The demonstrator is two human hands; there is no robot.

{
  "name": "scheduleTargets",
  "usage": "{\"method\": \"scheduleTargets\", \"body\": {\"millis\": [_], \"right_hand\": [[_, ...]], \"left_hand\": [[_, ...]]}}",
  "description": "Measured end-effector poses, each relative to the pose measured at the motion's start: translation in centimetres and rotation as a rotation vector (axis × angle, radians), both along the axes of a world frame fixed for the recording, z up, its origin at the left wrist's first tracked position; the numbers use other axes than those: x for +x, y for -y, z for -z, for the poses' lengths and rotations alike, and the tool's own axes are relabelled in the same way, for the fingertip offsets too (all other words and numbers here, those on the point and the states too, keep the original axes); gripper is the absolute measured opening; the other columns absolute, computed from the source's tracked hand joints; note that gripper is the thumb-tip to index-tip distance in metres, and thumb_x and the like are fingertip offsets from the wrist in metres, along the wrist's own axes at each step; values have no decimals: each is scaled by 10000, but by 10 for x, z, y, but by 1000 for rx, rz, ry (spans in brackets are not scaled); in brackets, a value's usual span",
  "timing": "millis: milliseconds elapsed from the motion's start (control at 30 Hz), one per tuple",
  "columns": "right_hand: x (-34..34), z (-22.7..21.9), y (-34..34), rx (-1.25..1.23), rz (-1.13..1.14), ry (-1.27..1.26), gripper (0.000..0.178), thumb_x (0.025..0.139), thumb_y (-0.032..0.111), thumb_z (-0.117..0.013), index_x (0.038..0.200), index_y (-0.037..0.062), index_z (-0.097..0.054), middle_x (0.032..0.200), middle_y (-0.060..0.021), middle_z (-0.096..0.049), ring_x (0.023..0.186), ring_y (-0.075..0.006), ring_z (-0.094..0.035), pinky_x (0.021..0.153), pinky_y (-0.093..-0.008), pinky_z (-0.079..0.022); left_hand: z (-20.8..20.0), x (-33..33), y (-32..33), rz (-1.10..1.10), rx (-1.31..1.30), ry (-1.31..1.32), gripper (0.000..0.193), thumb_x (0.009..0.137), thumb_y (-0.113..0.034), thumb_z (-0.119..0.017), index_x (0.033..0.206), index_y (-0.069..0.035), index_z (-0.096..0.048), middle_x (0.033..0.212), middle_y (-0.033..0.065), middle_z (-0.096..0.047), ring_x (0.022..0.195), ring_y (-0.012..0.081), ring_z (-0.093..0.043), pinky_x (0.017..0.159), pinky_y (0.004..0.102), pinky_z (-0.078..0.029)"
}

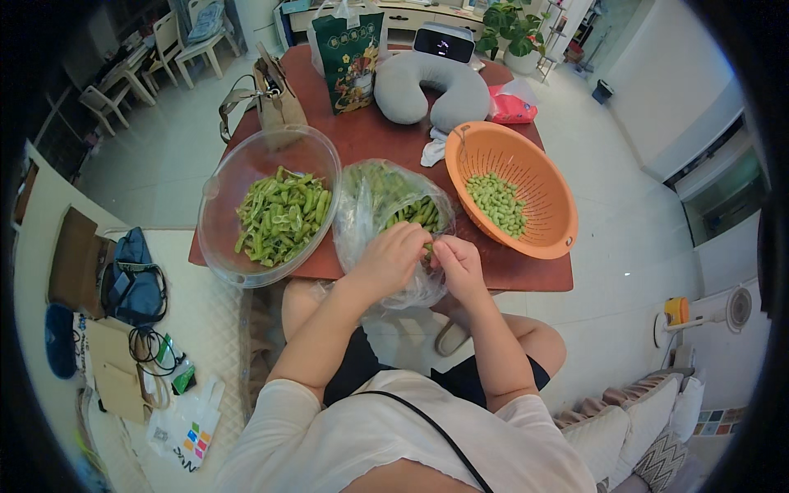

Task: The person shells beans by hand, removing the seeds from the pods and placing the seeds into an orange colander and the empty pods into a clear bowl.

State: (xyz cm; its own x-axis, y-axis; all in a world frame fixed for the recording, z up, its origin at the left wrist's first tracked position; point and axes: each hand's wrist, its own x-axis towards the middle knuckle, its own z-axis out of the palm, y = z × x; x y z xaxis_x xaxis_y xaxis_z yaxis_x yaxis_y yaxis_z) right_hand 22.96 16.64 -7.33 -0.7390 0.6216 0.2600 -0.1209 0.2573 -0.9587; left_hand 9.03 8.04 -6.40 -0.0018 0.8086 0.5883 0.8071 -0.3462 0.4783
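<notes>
My left hand (396, 256) and my right hand (459, 264) meet over the near side of a clear plastic bag (355, 238) filled with green bean pods (380, 182). Between my fingertips is a green pod (428, 251), mostly covered by the fingers of both hands. Both hands are closed in a pinch. To the left stands a clear plastic bowl (215, 215) with a heap of green pods and split shells (283, 215). At the right an orange colander (544, 189) holds loose pale green beans (496, 202).
The red-brown table (394, 141) also carries a beige handbag (279, 100), a green printed bag (348, 67), a grey neck pillow (427, 80), a dark-screened device (444, 41) and a pink tissue pack (513, 105). A light couch (209, 287) with bags lies at the left.
</notes>
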Motion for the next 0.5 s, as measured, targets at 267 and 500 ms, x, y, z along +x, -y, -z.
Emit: {"method": "scheduleTargets", "body": {"millis": [267,500], "right_hand": [[-12,13,16,-491,66,-270,272,906,156,-465,662,42,-504,606,19,-473,556,-55,-401,511,-208,-313],[-16,-2,19,-239,225,-207,254,891,126,-476,656,34,-505,569,-4,-476,529,-108,-440,500,-245,-357]], "left_hand": [[6,4,0,3,123,51,264,698,31,-571,945,-13,-487,873,162,-515,828,363,-503,720,416,-418],[5,8,-6,-28,210,98,289,698,47,-575,976,-6,-515,867,147,-534,809,350,-507,724,391,-425]]}}
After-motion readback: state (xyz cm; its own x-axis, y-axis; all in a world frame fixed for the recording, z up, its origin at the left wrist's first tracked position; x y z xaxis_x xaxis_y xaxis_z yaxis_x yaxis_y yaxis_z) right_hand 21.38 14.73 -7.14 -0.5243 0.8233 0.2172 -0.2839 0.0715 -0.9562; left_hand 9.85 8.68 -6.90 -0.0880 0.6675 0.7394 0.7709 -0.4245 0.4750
